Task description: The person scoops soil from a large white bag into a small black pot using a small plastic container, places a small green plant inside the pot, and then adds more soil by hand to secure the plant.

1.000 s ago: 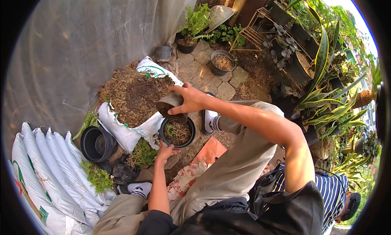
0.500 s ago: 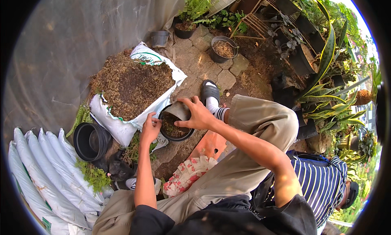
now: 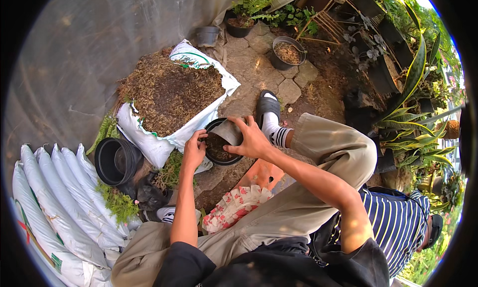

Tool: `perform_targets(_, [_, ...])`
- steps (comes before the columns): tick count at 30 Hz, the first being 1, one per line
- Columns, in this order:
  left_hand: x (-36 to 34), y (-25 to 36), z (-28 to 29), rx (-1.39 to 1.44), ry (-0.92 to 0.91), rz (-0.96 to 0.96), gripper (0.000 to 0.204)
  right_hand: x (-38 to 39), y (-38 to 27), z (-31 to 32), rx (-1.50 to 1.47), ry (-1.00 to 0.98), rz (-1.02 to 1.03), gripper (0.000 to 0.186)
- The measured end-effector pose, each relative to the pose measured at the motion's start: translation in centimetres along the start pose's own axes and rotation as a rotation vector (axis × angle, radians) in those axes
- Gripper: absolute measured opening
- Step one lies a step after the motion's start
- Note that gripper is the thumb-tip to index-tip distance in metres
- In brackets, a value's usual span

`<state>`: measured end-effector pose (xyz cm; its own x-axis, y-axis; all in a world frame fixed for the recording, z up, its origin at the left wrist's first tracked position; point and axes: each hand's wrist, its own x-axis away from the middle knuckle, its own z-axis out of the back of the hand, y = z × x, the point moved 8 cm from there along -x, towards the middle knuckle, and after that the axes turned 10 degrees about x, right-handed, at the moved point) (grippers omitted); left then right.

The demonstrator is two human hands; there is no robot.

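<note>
Just below the torn sack's corner stands a round black pot with dark soil inside. My right hand grips a small grey cup-shaped container, tilted over the pot, its thumb reaching down toward the soil. At the pot's left side is my left hand, fingers bent and their tips at the rim. Beyond both hands lies the white sack, cut open and full of brown, fibrous potting mix. How far the cup's mouth dips into the pot is hidden.
Stacked black pots and filled white sacks are on the left. An orange board and floral cloth lie near my legs. Farther off are a soil-filled pot and plants. Another person sits at right.
The whole view has shifted, so most things appear farther right and slightly higher. Both hands stay at the black pot, and the grey container remains in my right hand.
</note>
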<state>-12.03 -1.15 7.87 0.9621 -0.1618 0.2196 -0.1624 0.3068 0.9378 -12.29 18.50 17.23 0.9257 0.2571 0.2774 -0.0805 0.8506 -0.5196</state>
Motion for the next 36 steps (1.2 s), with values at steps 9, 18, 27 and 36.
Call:
perform_targets(9, [0.4, 0.0, 0.0, 0.021, 0.017, 0.021, 0.04, -0.1, -0.6, 0.1, 0.041, 0.036, 0.022, 0.093])
perform_targets(18, [1.3, 1.4, -1.7, -0.332, 0.079, -0.037, 0.048, -0.9, -0.1, 2.6, 0.01, 0.024, 0.002, 0.092])
perform_targets(27, [2.0, 1.5, -7.5, -0.876, -0.092, -0.061, 0.082, -2.0, 0.6, 6.2, -0.044, 0.17, -0.014, 0.092])
perform_targets(36, [1.2, 2.0, -7.1, -0.686, -0.038, -0.236, 0.068, -2.0, 0.9, 6.5, -0.051, 0.135, -0.015, 0.094])
